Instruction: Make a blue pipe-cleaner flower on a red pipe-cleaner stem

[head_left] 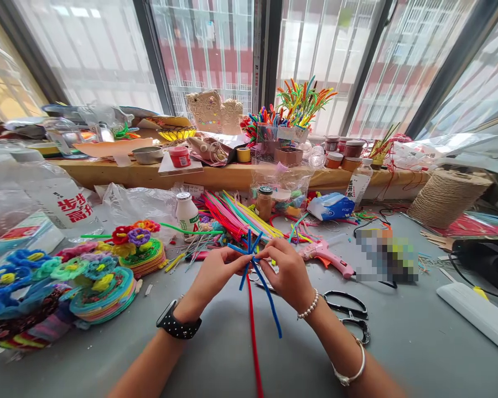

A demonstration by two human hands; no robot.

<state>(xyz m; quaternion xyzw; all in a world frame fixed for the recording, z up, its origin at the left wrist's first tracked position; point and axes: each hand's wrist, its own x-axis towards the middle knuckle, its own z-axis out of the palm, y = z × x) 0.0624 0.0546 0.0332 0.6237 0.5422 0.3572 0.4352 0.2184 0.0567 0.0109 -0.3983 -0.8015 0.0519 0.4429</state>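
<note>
Several blue pipe cleaners (pixel 269 301) cross at one point and spread out like a star, held up over the table. My left hand (pixel 221 264) pinches them near the crossing from the left. On the other side, my right hand (pixel 285 271) grips them between thumb and fingers, close to the same point. One long blue end hangs down past my right hand. Below, a red pipe cleaner (pixel 252 337) runs toward the table's near edge. Black-handled scissors (pixel 348 307) lie beside my right wrist, their blades partly hidden by that hand.
Fuzzy flower crafts (pixel 103 298) sit at left. Behind my hands are a bundle of loose pipe cleaners (pixel 232 215), a white bottle (pixel 186 213) and a brown jar (pixel 264 203). A pink glue gun (pixel 330 258) lies at right, with a twine spool (pixel 448 196) farther back.
</note>
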